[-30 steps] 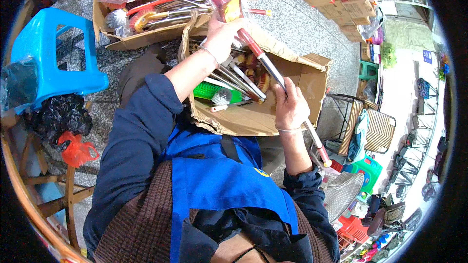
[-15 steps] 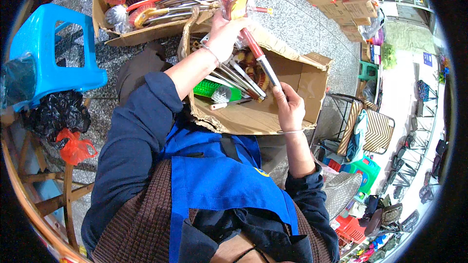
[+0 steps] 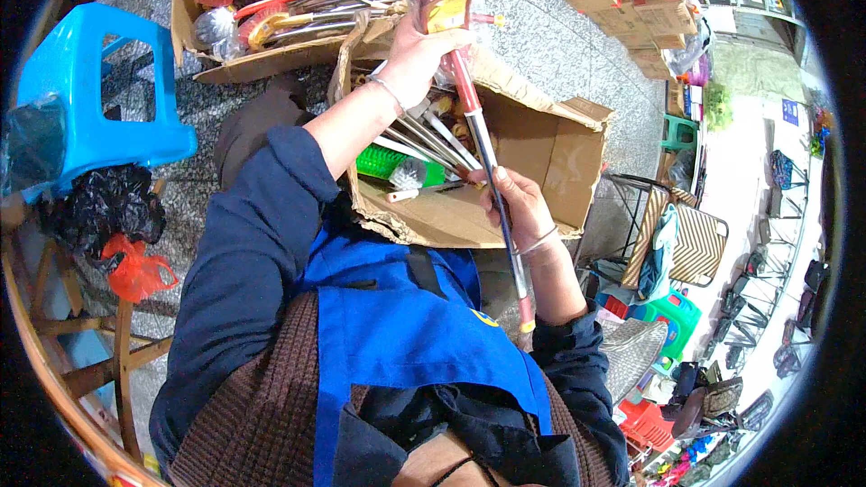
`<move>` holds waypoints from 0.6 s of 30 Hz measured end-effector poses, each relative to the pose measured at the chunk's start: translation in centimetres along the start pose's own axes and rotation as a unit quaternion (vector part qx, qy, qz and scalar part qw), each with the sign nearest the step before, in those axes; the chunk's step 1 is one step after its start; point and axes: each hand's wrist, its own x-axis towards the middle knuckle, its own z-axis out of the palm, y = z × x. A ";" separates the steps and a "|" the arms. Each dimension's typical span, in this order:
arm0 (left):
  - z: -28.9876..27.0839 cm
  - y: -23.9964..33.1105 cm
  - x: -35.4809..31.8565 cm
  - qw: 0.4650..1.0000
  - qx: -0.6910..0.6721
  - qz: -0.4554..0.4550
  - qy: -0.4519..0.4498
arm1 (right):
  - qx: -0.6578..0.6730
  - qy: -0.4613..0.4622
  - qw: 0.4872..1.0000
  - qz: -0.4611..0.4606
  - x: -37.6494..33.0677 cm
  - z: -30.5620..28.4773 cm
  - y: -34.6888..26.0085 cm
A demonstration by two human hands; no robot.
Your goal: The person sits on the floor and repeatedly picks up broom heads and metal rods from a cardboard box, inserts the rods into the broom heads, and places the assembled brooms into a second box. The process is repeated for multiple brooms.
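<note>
A long-handled brush (image 3: 479,131) slants across the middle, held above the near carton (image 3: 552,149), its head far and its butt toward the person's right forearm. The left hand (image 3: 417,59) is closed around it just below the head; the right hand (image 3: 519,205) has thumb and fingers wrapped about the lower shaft. The step in hand appears to be handling or checking this one brush; moving it on would call for a steady two-handed hold and room for its length past the carton's flaps.

Its head is red, with a yellow patch, inside crinkled clear plastic; below come a glossy red collar, a slim, shiny metallic tube and a red end with a pale tip. The near carton is soft brown cardboard with ragged edges, holding more metallic handles and a green bristled piece (image 3: 386,165). The far-left carton (image 3: 271,65) is crowded with wrapped brushes. To the left stands a smooth blue plastic stool (image 3: 56,81); to the right, a chair (image 3: 699,242) with a chevron-striped back.
</note>
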 end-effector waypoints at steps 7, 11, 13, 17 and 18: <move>-0.9 -0.5 0.8 0.994 0.030 0.034 0.095 | -0.482 0.381 0.739 -0.275 -0.8 0.2 0.1; -0.7 -0.5 0.6 0.995 0.050 0.014 0.089 | -0.464 0.366 0.773 -0.231 -1.3 0.8 0.6; -0.5 -0.4 0.4 0.994 0.057 0.038 0.084 | -0.440 0.352 0.803 -0.192 -1.5 0.6 0.6; -0.5 -0.1 -0.1 0.999 0.030 0.010 0.021 | -0.372 0.315 0.858 -0.163 -1.8 -0.3 1.0; -0.5 -0.1 0.0 0.999 0.028 0.008 0.016 | -0.356 0.305 0.867 -0.170 -1.8 -0.6 1.3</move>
